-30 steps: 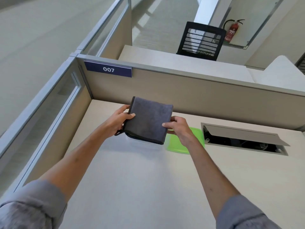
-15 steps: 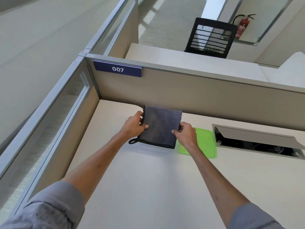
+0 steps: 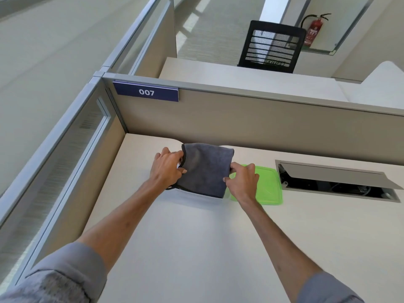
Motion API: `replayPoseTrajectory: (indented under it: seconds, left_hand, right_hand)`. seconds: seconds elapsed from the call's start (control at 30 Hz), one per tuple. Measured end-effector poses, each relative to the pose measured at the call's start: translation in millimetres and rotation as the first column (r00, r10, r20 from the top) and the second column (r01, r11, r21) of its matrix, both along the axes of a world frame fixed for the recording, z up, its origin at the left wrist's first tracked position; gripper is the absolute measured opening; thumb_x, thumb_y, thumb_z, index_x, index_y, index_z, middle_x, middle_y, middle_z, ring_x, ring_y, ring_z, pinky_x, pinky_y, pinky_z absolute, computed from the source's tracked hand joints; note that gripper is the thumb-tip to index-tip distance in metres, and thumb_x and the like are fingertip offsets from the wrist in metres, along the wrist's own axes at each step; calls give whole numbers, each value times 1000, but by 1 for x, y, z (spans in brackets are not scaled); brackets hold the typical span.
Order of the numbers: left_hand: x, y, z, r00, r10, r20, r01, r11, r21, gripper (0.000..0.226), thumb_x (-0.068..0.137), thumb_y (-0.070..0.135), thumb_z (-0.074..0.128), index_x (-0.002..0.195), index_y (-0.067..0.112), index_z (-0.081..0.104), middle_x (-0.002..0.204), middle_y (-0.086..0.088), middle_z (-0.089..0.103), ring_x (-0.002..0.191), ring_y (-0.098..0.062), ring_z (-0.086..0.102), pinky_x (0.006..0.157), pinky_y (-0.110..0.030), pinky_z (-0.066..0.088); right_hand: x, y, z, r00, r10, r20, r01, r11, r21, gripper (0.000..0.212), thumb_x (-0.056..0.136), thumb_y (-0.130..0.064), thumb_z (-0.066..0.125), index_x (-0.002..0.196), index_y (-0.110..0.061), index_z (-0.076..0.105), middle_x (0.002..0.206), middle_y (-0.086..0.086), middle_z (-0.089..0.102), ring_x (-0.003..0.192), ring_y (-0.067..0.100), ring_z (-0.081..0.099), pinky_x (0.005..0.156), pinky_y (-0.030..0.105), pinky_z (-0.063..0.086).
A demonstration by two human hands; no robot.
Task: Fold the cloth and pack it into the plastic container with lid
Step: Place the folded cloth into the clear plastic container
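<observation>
cloth [image 3: 205, 169]: 1 | lid [image 3: 267, 186]: 1 | container [image 3: 196, 196]: 1 | hands: 2 | chair [image 3: 271, 47]: 1 | extinguisher [image 3: 314, 29]: 1

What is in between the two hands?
In the head view, the folded grey cloth sits between the left hand and the right hand; both grip its edges.

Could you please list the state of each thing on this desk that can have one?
cloth: folded, gripped on both sides
left hand: shut on cloth
right hand: shut on cloth
container: open, mostly hidden under cloth
green lid: off, flat on desk
cable hatch: flap open
</observation>
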State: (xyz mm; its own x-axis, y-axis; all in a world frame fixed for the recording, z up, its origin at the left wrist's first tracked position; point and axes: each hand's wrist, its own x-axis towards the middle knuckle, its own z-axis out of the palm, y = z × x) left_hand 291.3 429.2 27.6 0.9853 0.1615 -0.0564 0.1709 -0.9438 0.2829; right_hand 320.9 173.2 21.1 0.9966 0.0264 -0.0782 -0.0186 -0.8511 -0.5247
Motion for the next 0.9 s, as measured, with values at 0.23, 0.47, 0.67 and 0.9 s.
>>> replayPoseTrajectory:
  seconds: [0.23, 0.47, 0.67, 0.9]
  left_hand:
    - [-9, 2, -19, 998, 33, -56, -33, 999, -6, 48, 91, 36, 89, 131, 15, 76, 150, -2, 51, 133, -30, 51, 107, -44, 48]
    - [3, -2, -14, 985, 55, -163, -56, 998, -6, 52, 86, 45, 91, 124, 13, 73, 141, -2, 65, 129, -31, 62, 97, -47, 57]
    - [4, 4, -15, 932, -88, -352, 97, 995, 7, 83, 81, 54, 88, 148, 17, 56, 151, -6, 54, 139, -34, 56, 109, -52, 55]
    - [-6, -4, -15, 971, 56, -232, -75, 995, -71, 47, 99, 43, 79, 134, 14, 68, 147, -7, 62, 129, -37, 65, 98, -51, 58]
  right_hand:
    - [-6, -7, -10, 995, 94, 22, -90, 982, -166, 20, 88, -23, 84, 106, -26, 77, 123, 2, 71, 133, 31, 50, 99, 39, 40]
    - [-8, -1, -6, 979, 164, 121, -133, 964, -230, 14, 78, -8, 89, 88, -13, 79, 109, 18, 76, 119, 41, 65, 93, 46, 53]
    - [-10, -1, -6, 973, 182, 144, -140, 955, -261, 20, 74, -11, 93, 88, -12, 79, 110, 17, 79, 118, 42, 69, 91, 47, 58]
    - [-12, -1, -8, 984, 124, 125, -103, 982, -160, 37, 97, -40, 74, 120, -11, 74, 138, 16, 72, 136, 39, 58, 109, 46, 49]
